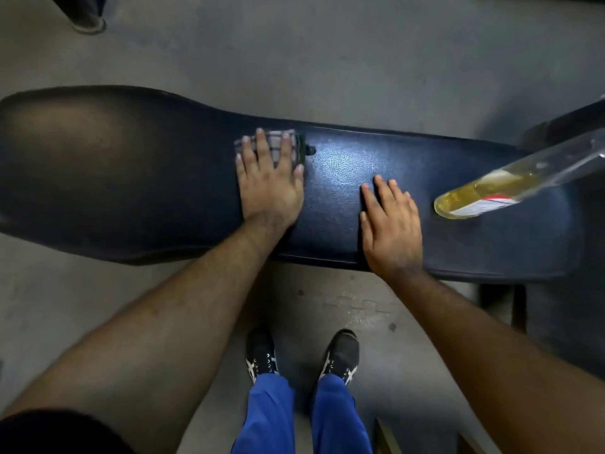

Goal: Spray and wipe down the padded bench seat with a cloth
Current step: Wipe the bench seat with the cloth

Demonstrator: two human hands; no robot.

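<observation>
A dark blue padded bench seat (131,178) runs across the view from left to right. My left hand (268,181) lies flat, fingers spread, pressing a checked cloth (276,144) onto the middle of the seat; most of the cloth is hidden under the hand. To the right of it, my right hand (391,224) rests flat on the padding with straight fingers and holds nothing. A clear spray bottle (510,188) of yellow liquid stands on the right end of the seat, apart from both hands; its top runs out of the frame.
Grey concrete floor (311,54) surrounds the bench. My two feet in dark shoes (301,355) stand just in front of the bench. Dark frame parts (569,121) rise at the far right, and a black post foot (86,14) stands at the top left.
</observation>
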